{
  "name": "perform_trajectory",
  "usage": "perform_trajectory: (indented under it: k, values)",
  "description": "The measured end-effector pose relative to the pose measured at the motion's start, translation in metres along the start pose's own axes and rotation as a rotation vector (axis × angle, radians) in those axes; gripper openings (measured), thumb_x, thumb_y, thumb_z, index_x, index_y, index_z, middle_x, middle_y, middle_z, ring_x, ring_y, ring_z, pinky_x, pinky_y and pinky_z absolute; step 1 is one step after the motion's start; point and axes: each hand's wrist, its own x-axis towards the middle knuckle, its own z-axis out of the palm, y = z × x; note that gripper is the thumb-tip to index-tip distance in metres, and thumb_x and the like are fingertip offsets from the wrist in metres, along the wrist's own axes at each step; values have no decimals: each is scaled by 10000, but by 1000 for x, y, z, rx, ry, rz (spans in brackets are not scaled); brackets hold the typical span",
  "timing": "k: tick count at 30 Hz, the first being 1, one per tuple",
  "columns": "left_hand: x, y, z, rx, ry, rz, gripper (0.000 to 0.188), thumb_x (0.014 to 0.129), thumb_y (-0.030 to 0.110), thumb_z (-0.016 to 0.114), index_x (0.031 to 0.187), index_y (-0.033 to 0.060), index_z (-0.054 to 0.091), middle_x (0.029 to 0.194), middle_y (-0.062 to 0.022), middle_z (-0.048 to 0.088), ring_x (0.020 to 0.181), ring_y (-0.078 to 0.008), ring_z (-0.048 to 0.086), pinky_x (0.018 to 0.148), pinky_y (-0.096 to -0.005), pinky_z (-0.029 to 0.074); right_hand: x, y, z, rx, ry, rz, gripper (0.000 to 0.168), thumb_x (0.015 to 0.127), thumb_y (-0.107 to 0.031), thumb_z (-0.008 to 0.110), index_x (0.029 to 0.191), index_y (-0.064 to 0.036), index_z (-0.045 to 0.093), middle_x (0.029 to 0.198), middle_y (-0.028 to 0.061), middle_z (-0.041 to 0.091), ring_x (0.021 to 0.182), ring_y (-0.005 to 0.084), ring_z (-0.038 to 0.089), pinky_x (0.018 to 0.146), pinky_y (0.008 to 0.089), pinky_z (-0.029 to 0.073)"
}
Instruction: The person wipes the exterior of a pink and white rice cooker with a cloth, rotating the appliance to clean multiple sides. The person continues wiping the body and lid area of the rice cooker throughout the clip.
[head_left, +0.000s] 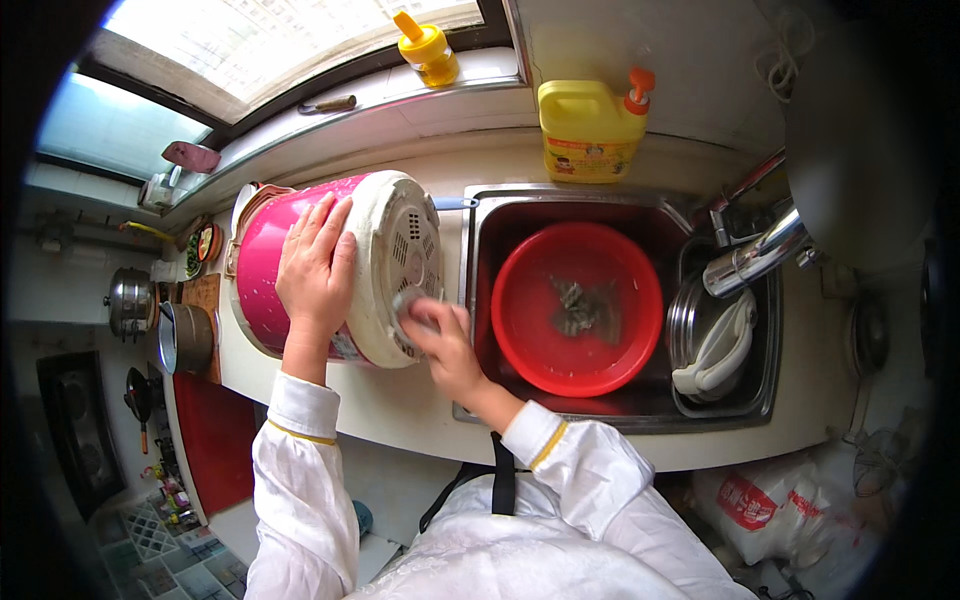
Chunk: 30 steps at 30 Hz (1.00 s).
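A pink rice cooker (270, 262) lies on its side on the counter, its pale, vented base (412, 247) turned towards the sink. My left hand (319, 262) rests flat on the cooker's pink wall, fingers slightly spread. Blurred by motion, my right hand (442, 337) pinches a small greyish cloth or pad (409, 306) against the lower part of the base. What exactly it is cannot be made out. To the right, a red plastic basin (517, 360) stands in the steel sink, with cloudy water and a dark greyish cloth (577, 309) in it.
A white-handled lid or pot part (716, 352) sits in the sink's right side, below the chrome faucet (757, 251). A yellow detergent jug (589, 135) stands behind the sink. A yellow-capped bottle (431, 56) is on the windowsill. Pots (187, 337) stand at the left.
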Motion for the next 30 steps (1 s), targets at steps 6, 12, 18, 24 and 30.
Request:
perform_trajectory:
  k: [6,12,18,24,30]
  values:
    - [-1,-2,-1,-38,30,4,356,1003,305,462,1271,183,663,1335,-56,614,1269,-281,536,1090,-387,385,-8,-12,-10,111,27,28,469,791,120,587,1189,-100,699,1212,96,552,1087,298,494,967,367,424]
    - [3,-1,-1,-64,12,2,360,1022,314,436,1279,193,657,1337,-38,613,1275,-252,530,1092,-365,384,73,-41,8,71,150,-77,440,802,76,587,1191,-97,699,1143,98,545,1057,288,498,964,364,402]
    - [-1,-12,3,-48,-6,-15,369,1030,329,419,1288,197,648,1341,-38,610,1281,-252,523,1093,-367,382,59,-47,0,-25,14,-235,339,815,1,577,1110,-84,723,1136,110,567,1090,293,491,977,386,406]
    - [5,-11,-6,-70,-56,1,370,1031,350,421,1282,203,650,1340,-22,610,1269,-255,534,1068,-364,408,59,-49,1,-134,24,-252,390,811,8,564,1161,-94,704,1224,81,577,1129,320,501,1025,405,389]
    - [9,-35,-7,-134,-139,111,390,1039,354,389,1319,209,618,1375,-6,583,1280,-274,518,1083,-373,392,76,-46,-1,-249,-1,-296,440,803,29,551,1209,-74,684,1368,96,573,1190,326,499,1040,402,393]
